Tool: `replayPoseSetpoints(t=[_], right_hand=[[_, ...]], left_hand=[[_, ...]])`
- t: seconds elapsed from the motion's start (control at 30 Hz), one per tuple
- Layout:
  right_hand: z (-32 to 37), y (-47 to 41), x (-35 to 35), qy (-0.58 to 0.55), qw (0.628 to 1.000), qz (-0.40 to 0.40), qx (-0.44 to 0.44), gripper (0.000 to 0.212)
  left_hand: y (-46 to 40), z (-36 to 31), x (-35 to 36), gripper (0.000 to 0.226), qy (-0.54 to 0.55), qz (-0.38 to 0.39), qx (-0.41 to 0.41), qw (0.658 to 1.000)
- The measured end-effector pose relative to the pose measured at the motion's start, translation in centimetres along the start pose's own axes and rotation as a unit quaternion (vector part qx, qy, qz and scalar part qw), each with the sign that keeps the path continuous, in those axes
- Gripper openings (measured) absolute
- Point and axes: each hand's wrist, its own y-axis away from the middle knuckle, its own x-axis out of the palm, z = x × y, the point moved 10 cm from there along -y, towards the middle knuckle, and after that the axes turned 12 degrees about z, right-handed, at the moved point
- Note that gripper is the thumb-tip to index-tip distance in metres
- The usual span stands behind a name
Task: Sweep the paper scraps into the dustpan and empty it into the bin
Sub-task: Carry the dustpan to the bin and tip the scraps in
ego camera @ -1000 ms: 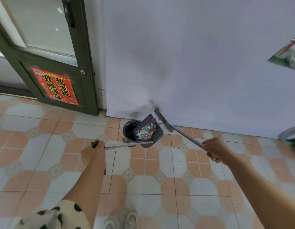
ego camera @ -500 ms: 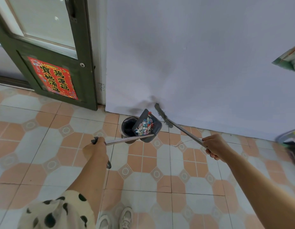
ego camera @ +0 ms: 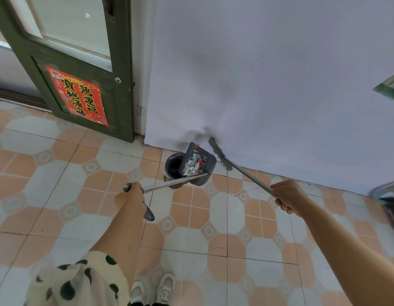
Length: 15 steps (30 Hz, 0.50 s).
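Frame centre: dustpan [ego camera: 197, 165], tilted, holds scraps [ego camera: 194, 163] over the bin [ego camera: 173, 166]. Left hand [ego camera: 132, 198] grasps its long handle; right hand [ego camera: 286, 196] grasps the broom [ego camera: 240, 170]. Scraps look light and loose, likely to scatter; the stiff handle suits an end grip.

Grey dustpan [ego camera: 200, 164], full of scraps [ego camera: 195, 163], tilts over black bin [ego camera: 174, 165].
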Motion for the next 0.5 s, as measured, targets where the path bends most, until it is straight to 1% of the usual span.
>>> replayPoseSetpoints(t=[0.1,0.23,0.33,0.37,0.43,0.5], right_hand=[[0.1,0.1,0.2,0.000,1.000,0.001,0.000,0.033],[0.3,0.3,0.8,-0.006,1.000,0.006,-0.001,0.033],[0.5,0.5,1.0,-0.005,1.000,0.006,-0.001,0.034],[0.5,0.5,1.0,-0.005,1.000,0.005,0.000,0.033],[0.6,0.6,1.0,-0.005,1.000,0.005,-0.001,0.031],[0.7,0.7,1.0,-0.008,1.000,0.004,-0.003,0.030]], left_hand=[[0.7,0.2,-0.3,0.024,0.033,-0.029,0.005,0.999],[0.6,0.3,0.3,0.024,0.032,-0.018,0.008,0.999],[0.4,0.6,0.1,0.025,0.042,-0.019,-0.009,0.999],[0.2,0.8,-0.1,0.022,0.047,-0.023,-0.018,0.998],[-0.2,1.4,-0.3,0.010,0.061,-0.029,-0.035,0.997],[-0.4,1.6,-0.5,0.009,0.069,-0.037,-0.040,0.996]])
